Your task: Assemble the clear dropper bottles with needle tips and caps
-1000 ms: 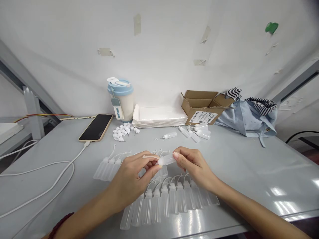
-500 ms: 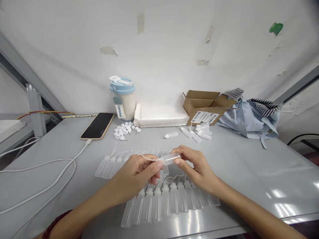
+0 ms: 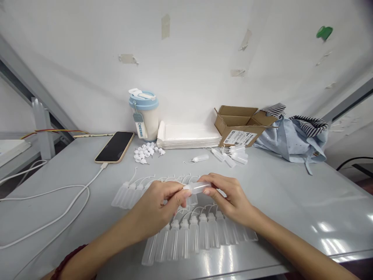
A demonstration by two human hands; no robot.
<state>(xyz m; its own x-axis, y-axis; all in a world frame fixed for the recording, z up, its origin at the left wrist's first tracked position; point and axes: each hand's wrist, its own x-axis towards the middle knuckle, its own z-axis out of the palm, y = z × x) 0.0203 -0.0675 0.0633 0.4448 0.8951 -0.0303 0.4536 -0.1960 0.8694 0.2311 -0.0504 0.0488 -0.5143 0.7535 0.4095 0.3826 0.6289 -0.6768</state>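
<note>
A small translucent plastic squeeze bottle (image 3: 200,187) lies level between my two hands above the table. My left hand (image 3: 161,206) is closed, with thumb and fingers pinching the white neck end. My right hand (image 3: 230,196) is closed around the base end. Whether a cap sits under my left fingertips is hidden. Below my hands a row of similar bottles (image 3: 204,231) lies side by side, thin straps curling from their necks. Another row of bottles (image 3: 125,194) lies behind, partly covered by my left hand.
White caps (image 3: 147,151), some with thin needle tips, are heaped near a phone (image 3: 114,147) with a charging cable. Behind stand a cup (image 3: 145,116), stacked white envelopes (image 3: 189,137), an open cardboard box (image 3: 240,132) and a blue cloth bag (image 3: 291,140). Needle-tipped bottles (image 3: 239,157) lie before the box.
My left fingers have closed in at the bottle's neck, and the strap that stuck out to the left no longer shows. The bottle stays in nearly the same place.
</note>
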